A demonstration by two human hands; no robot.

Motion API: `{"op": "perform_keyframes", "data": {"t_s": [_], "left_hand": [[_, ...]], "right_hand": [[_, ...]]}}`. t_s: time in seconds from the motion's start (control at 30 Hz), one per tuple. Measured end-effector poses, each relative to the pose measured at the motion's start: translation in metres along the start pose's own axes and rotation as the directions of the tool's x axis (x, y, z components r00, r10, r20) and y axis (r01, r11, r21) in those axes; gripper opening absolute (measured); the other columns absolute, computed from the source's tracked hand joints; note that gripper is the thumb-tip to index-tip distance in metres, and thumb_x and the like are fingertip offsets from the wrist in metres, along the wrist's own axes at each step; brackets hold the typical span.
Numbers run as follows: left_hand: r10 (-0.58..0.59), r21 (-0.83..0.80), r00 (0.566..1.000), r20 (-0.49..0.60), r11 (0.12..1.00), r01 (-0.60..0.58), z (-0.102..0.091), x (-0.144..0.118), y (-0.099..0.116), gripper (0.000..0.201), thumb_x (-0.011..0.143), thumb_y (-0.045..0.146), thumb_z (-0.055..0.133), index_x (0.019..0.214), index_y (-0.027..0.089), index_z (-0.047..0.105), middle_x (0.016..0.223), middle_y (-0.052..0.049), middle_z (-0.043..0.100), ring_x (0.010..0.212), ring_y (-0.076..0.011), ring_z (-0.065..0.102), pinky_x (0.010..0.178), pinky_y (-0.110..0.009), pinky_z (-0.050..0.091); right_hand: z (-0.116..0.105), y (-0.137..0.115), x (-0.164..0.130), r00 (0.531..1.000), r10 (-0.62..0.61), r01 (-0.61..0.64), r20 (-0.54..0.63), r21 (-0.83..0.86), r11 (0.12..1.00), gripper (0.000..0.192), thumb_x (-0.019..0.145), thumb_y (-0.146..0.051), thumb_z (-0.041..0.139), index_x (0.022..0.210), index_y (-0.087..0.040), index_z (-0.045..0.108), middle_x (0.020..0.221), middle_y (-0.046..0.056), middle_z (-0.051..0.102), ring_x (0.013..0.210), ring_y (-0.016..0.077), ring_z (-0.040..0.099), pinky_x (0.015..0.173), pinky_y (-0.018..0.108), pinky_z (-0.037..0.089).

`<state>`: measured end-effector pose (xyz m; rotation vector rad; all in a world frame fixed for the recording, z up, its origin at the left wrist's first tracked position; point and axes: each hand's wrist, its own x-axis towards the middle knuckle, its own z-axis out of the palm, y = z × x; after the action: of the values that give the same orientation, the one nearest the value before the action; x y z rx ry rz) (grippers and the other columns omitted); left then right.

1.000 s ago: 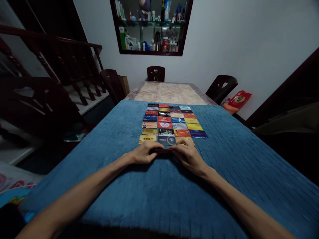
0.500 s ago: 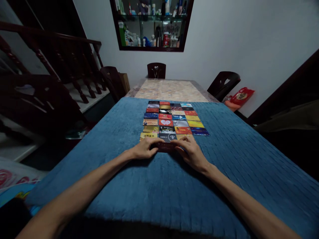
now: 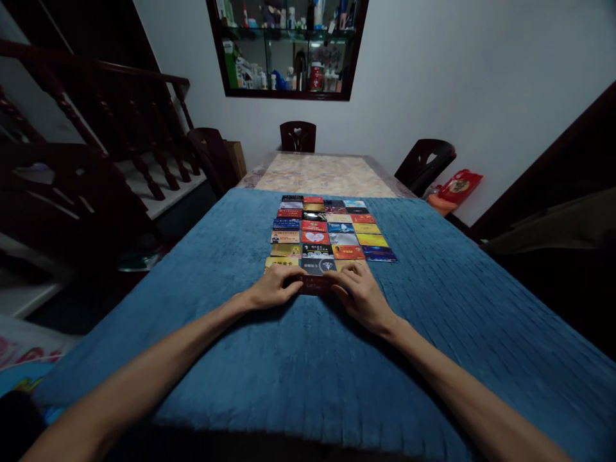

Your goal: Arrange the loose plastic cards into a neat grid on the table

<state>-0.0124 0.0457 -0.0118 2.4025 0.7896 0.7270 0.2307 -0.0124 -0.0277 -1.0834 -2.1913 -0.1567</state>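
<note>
Both my hands rest on the blue cloth [image 3: 433, 301] at the near edge of a grid of colourful cards [image 3: 332, 231]. My left hand [image 3: 272, 289] and my right hand [image 3: 360, 292] pinch the two ends of a dark red card [image 3: 315, 284], which lies flat between them just below the grid's nearest row. A grey card [image 3: 318, 266] sits right behind it. My fingers partly cover a yellow card [image 3: 276, 262] on the left and another yellow card [image 3: 347, 263] on the right.
The table [image 3: 327, 176] beyond the cloth shows a marbled top. Dark chairs stand at the far end [image 3: 298, 136], the right [image 3: 426, 163] and the left [image 3: 212, 157]. A stair railing [image 3: 96, 109] runs on the left, a red bag [image 3: 457, 186] lies right, and a wall cabinet [image 3: 289, 48] holds bottles.
The dark red card has gone from nearly edge-on to lying flat between my fingers. Both hands edged slightly forward toward the grid.
</note>
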Motion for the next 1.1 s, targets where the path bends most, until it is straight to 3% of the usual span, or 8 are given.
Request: {"op": "perform_keyframes", "data": {"t_s": [0.2, 0.37, 0.7, 0.93, 1.1], "left_hand": [[-0.005, 0.034, 0.999, -0.035, 0.999, 0.007, 0.000, 0.000, 0.002, 0.023, 0.085, 0.016, 0.055, 0.102, 0.014, 0.071, 0.091, -0.006, 0.074, 0.080, -0.0172, 0.067, 0.078, -0.030, 0.053], [0.005, 0.037, 0.998, -0.061, 0.999, -0.003, -0.001, 0.000, 0.003, 0.021, 0.085, 0.016, 0.056, 0.101, 0.016, 0.070, 0.091, -0.004, 0.075, 0.082, -0.0175, 0.068, 0.078, -0.030, 0.054], [-0.007, 0.031, 0.997, -0.082, 0.999, 0.010, -0.002, 0.001, 0.009, 0.020, 0.087, 0.018, 0.058, 0.104, 0.017, 0.069, 0.098, -0.006, 0.075, 0.090, -0.0196, 0.068, 0.086, -0.036, 0.055], [0.072, 0.100, 0.977, -0.199, 0.994, -0.053, 0.008, 0.003, 0.010, 0.041, 0.086, 0.015, 0.059, 0.127, 0.019, 0.055, 0.115, -0.008, 0.069, 0.102, -0.0207, 0.066, 0.094, -0.038, 0.054], [0.163, 0.227, 0.974, -0.160, 0.966, -0.124, 0.012, 0.011, 0.020, 0.044, 0.087, 0.016, 0.057, 0.130, 0.018, 0.049, 0.118, -0.011, 0.064, 0.107, -0.0237, 0.062, 0.095, -0.042, 0.053]], "right_hand": [[-0.001, -0.008, 0.001, 1.000, -0.019, 0.021, 0.011, -0.186, 0.982, 0.041, 0.089, -0.023, 0.063, 0.130, -0.020, 0.058, 0.114, 0.013, 0.064, 0.104, 0.0295, 0.051, 0.087, 0.045, 0.043], [-0.002, -0.013, 0.002, 0.999, -0.032, 0.025, -0.019, -0.281, 0.959, 0.040, 0.088, -0.026, 0.064, 0.127, -0.022, 0.060, 0.116, 0.013, 0.062, 0.107, 0.0304, 0.048, 0.090, 0.047, 0.041], [-0.005, -0.015, 0.002, 0.997, -0.053, 0.033, -0.056, -0.321, 0.946, 0.043, 0.091, -0.023, 0.055, 0.134, -0.025, 0.057, 0.117, 0.012, 0.060, 0.110, 0.0301, 0.046, 0.093, 0.049, 0.039], [-0.012, -0.009, 0.008, 0.992, -0.109, 0.076, -0.063, -0.389, 0.918, 0.048, 0.089, -0.020, 0.058, 0.136, -0.026, 0.053, 0.118, 0.011, 0.062, 0.112, 0.0296, 0.048, 0.092, 0.046, 0.040], [-0.026, 0.004, 0.011, 0.993, -0.115, 0.100, -0.019, -0.365, 0.925, 0.048, 0.091, -0.022, 0.056, 0.139, -0.025, 0.052, 0.116, 0.012, 0.063, 0.110, 0.0306, 0.050, 0.089, 0.045, 0.042]]}}
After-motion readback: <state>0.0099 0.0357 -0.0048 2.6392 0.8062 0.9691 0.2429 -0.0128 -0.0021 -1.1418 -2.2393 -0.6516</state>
